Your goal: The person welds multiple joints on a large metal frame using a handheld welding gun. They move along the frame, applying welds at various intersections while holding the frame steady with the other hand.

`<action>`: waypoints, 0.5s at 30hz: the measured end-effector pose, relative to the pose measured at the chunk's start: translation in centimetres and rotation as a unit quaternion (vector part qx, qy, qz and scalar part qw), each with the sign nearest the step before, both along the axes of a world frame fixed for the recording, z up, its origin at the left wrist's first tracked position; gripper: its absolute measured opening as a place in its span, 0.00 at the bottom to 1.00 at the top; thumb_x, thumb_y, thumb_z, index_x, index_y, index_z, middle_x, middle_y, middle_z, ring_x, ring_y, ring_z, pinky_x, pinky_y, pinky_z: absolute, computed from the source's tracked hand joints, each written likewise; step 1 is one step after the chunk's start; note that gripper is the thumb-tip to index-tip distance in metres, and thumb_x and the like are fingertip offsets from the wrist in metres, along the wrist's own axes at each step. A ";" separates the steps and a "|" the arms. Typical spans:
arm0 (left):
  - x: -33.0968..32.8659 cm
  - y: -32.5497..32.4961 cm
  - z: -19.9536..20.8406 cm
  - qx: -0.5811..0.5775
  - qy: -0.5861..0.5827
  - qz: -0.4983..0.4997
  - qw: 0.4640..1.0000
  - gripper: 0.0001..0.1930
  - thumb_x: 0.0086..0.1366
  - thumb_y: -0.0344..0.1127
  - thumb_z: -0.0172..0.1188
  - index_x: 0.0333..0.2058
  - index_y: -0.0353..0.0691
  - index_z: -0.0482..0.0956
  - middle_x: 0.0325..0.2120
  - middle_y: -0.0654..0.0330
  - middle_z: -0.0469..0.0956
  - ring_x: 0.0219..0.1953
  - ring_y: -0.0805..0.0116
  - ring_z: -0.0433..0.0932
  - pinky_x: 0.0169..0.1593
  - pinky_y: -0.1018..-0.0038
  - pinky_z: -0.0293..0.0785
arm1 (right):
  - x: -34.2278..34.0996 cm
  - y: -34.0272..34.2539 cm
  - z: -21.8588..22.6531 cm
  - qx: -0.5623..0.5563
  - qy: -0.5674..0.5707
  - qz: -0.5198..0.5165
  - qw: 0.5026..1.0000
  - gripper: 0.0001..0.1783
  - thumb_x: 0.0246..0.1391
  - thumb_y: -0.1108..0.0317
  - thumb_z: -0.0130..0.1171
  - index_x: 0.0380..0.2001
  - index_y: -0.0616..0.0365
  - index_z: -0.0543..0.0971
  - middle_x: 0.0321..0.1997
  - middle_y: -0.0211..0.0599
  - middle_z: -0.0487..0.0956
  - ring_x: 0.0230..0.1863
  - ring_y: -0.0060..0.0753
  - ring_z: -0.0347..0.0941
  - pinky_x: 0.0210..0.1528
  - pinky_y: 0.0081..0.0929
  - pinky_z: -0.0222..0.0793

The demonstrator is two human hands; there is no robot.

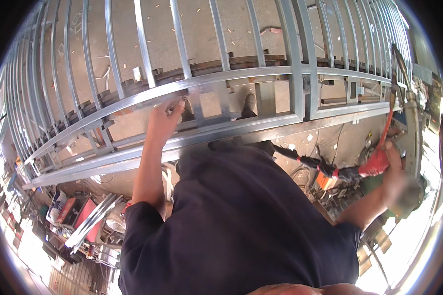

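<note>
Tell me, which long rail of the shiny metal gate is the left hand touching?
The left hand touches the upper long rail of the silver metal gate; the lower rail runs closer to the body, untouched.

The person is wearing a dark navy short-sleeved shirt point(241, 216), sleeves ending above the elbows (forearms left bare), and dark shoes point(249, 103) are showing below the rails.

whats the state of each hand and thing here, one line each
left hand: open, fingers resting on the grille rail
right hand: closed around the red tool
red tool: held up at the grille's right end, black cable trailing off it
metal grille: lying flat on supports, bars pointing away
cable: hanging slack below the grille
shoes: on the floor, seen through the grille
</note>
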State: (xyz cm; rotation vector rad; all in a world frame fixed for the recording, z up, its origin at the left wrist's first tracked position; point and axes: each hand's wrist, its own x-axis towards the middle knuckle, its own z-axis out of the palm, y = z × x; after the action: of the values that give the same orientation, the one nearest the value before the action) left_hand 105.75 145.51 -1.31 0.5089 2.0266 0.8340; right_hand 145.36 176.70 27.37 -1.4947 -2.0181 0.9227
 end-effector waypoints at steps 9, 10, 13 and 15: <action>14.9 5.2 1.6 -0.044 0.022 0.122 0.991 0.25 0.71 0.52 0.61 0.48 0.31 0.84 0.34 0.50 0.87 0.38 0.60 0.85 0.46 0.65 0.78 | 21.3 19.1 4.7 -0.140 0.003 -0.062 0.988 0.16 0.59 0.60 0.70 0.44 0.61 0.83 0.36 0.31 0.81 0.37 0.26 0.76 0.43 0.26 0.71; 16.1 5.5 2.2 -0.037 0.012 0.140 0.989 0.25 0.71 0.52 0.61 0.48 0.31 0.84 0.34 0.50 0.87 0.38 0.60 0.85 0.46 0.65 0.78 | 21.7 21.3 5.1 -0.137 -0.007 -0.054 0.989 0.17 0.58 0.61 0.70 0.44 0.61 0.83 0.36 0.31 0.81 0.37 0.26 0.76 0.42 0.26 0.71; 18.6 6.2 3.8 -0.043 -0.010 0.179 0.983 0.25 0.72 0.51 0.60 0.49 0.31 0.84 0.34 0.51 0.87 0.40 0.63 0.85 0.48 0.67 0.77 | 18.5 25.3 5.6 -0.107 -0.040 -0.018 0.993 0.17 0.57 0.61 0.70 0.44 0.61 0.83 0.36 0.31 0.81 0.36 0.26 0.77 0.41 0.26 0.72; 19.6 5.8 3.2 -0.031 -0.014 0.207 0.978 0.25 0.72 0.51 0.61 0.50 0.32 0.84 0.34 0.52 0.87 0.40 0.64 0.85 0.48 0.68 0.77 | 14.8 26.6 6.5 -0.079 -0.056 0.015 0.995 0.17 0.56 0.61 0.70 0.44 0.61 0.83 0.36 0.31 0.82 0.36 0.26 0.77 0.41 0.26 0.72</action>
State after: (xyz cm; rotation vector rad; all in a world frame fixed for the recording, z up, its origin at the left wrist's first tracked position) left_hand 125.32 151.33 1.85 0.0340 2.1584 1.0105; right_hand 160.13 203.31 33.88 -1.6372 -2.0934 1.0551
